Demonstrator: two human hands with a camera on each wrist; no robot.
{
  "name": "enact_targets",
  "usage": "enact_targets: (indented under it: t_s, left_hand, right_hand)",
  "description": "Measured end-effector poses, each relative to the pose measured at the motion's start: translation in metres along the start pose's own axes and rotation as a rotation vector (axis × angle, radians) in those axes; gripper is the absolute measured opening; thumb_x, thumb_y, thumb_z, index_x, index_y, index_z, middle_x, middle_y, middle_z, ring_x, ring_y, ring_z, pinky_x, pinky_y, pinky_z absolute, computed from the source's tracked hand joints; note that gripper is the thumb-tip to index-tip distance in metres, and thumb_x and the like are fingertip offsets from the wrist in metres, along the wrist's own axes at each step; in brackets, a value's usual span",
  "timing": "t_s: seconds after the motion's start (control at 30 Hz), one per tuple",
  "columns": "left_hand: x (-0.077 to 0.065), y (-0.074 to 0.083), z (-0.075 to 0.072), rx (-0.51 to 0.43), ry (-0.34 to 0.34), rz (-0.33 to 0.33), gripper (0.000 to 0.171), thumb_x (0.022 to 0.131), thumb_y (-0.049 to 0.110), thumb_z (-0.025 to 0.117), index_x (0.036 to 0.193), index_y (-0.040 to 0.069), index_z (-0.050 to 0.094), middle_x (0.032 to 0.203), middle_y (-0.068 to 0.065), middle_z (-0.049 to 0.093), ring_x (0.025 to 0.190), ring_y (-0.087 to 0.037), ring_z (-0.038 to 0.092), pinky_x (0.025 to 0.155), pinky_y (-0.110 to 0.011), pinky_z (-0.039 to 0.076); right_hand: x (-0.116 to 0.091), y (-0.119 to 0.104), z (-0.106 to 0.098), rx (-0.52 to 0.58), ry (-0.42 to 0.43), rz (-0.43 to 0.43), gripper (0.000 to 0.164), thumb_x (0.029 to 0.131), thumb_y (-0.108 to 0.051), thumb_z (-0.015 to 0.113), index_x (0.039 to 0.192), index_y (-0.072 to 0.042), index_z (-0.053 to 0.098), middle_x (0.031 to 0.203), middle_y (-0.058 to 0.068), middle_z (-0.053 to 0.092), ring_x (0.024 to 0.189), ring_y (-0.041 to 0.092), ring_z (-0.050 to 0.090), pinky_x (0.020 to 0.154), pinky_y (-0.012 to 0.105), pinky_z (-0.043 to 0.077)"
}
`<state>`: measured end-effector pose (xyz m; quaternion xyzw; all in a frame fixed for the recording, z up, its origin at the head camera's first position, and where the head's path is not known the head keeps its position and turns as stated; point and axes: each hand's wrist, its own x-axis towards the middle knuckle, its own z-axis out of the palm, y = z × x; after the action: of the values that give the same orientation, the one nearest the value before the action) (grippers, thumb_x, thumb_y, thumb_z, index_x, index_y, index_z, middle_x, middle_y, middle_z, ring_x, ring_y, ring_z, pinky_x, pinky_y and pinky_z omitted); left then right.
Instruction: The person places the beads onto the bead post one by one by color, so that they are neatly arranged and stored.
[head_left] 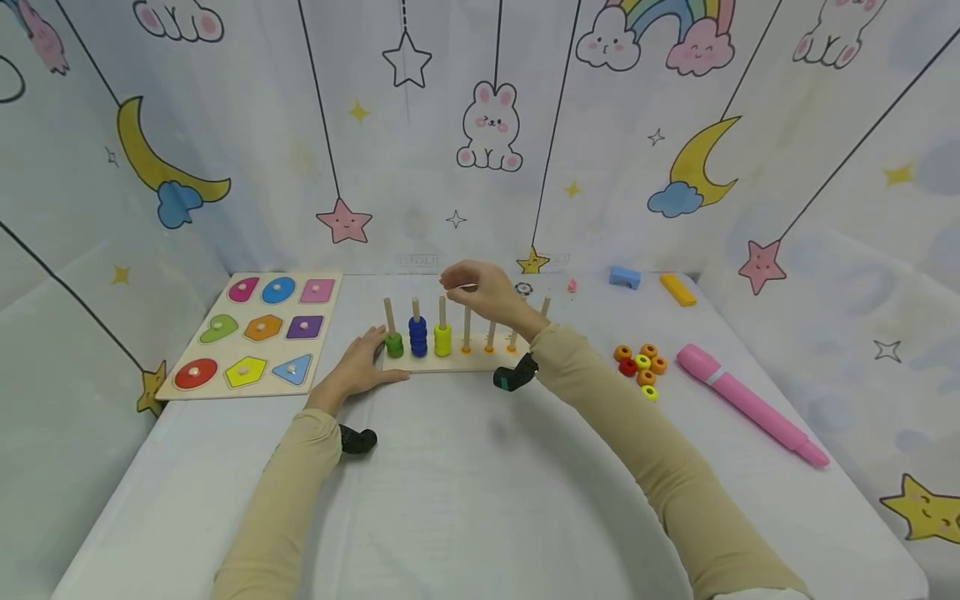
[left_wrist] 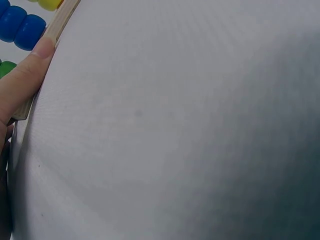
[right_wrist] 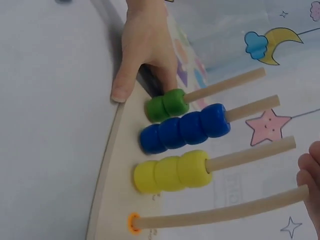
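Observation:
A wooden peg board (head_left: 420, 364) with upright pegs lies on the table. Green beads (right_wrist: 167, 105), blue beads (right_wrist: 185, 128) and yellow beads (right_wrist: 172, 172) are stacked on its first three pegs. My left hand (head_left: 360, 367) grips the board's left end, its thumb (left_wrist: 25, 75) along the front edge and the other fingers around the side by the green beads. My right hand (head_left: 487, 292) hovers above the middle pegs with bent fingers; no bead shows in it. In the right wrist view its fingertips (right_wrist: 311, 167) are near the top of the bare fourth peg (right_wrist: 220, 218).
A shape puzzle board (head_left: 258, 333) lies at the left. Orange, red and yellow loose beads (head_left: 641, 364) are grouped at the right, beside a large pink pen (head_left: 750, 406). Blue (head_left: 625, 277) and yellow blocks (head_left: 678, 290) lie at the back, before a patterned curtain (head_left: 450, 150).

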<state>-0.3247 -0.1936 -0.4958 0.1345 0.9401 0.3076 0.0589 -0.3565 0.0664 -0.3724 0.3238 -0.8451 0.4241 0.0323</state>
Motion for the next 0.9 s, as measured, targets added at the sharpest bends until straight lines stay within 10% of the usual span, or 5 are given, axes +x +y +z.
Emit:
enact_targets:
  t_s: [0.43, 0.9]
  left_hand:
    - [0.000, 0.000, 0.001, 0.012, -0.006, -0.009, 0.101, 0.077, 0.051, 0.073, 0.149, 0.001, 0.022, 0.155, -0.021, 0.012, 0.140, -0.043, 0.003, 0.113, -0.057, 0.005]
    - [0.000, -0.001, 0.002, 0.025, -0.016, 0.004, 0.099, 0.079, 0.051, 0.071, 0.149, 0.002, 0.021, 0.155, -0.021, 0.010, 0.141, -0.041, 0.003, 0.113, -0.056, 0.004]
  right_hand:
    - [-0.043, 0.026, -0.066, 0.199, 0.139, 0.057, 0.025, 0.092, -0.013, 0.063, 0.115, -0.003, 0.062, 0.113, 0.012, 0.065, 0.103, 0.022, 0.062, 0.089, 0.030, 0.051]
    - [-0.176, 0.090, -0.136, 0.147, 0.227, 0.365, 0.035, 0.093, -0.023, 0.062, 0.121, -0.002, 0.058, 0.120, 0.016, 0.062, 0.107, 0.024, 0.061, 0.088, 0.018, 0.049]
